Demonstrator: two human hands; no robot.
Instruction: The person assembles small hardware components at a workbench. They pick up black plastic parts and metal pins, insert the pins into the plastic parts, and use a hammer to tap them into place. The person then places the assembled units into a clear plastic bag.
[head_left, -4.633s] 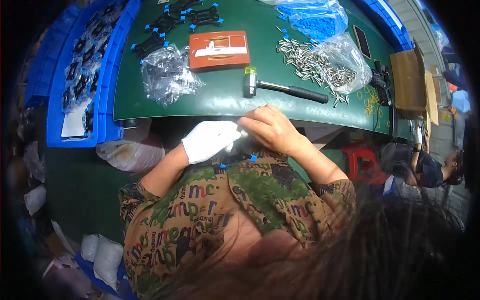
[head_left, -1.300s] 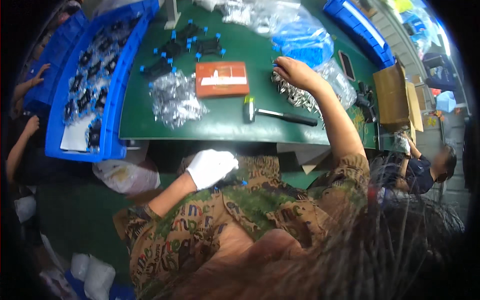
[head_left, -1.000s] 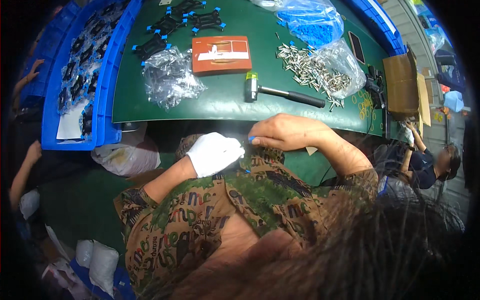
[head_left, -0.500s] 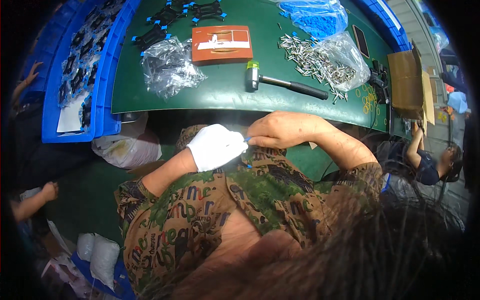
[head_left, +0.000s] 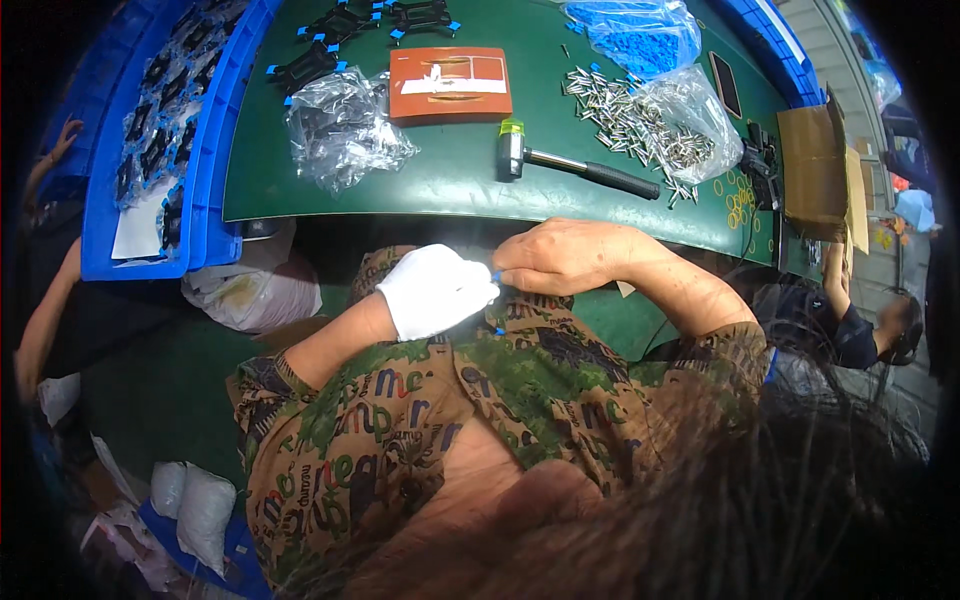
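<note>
My left hand [head_left: 432,292], in a white glove, is closed in a pinch just off the table's near edge, above my lap. Against its fingertips meet those of my bare right hand [head_left: 562,258], also pinched. A tiny blue piece [head_left: 496,277] shows between the two hands; its exact shape is mostly hidden by the fingers. A second small blue bit [head_left: 499,331] lies on my patterned clothing below the hands. Beyond them on the green table [head_left: 450,190] rests a mallet [head_left: 590,175] with a black grip and a yellow-green face.
Metal pins [head_left: 640,125] lie heaped beside a bag of blue pieces [head_left: 645,40]. Black frames with blue tips [head_left: 305,70], a clear bag [head_left: 345,130], an orange-brown box [head_left: 450,85] and a phone [head_left: 725,85] are on the table. Left stands a blue crate [head_left: 205,200]; co-workers' arms [head_left: 50,310] show nearby.
My two hands stay almost in place, still pinched together. At the far left, a co-worker's arm has shifted, and the hand seen low there is out of sight.
</note>
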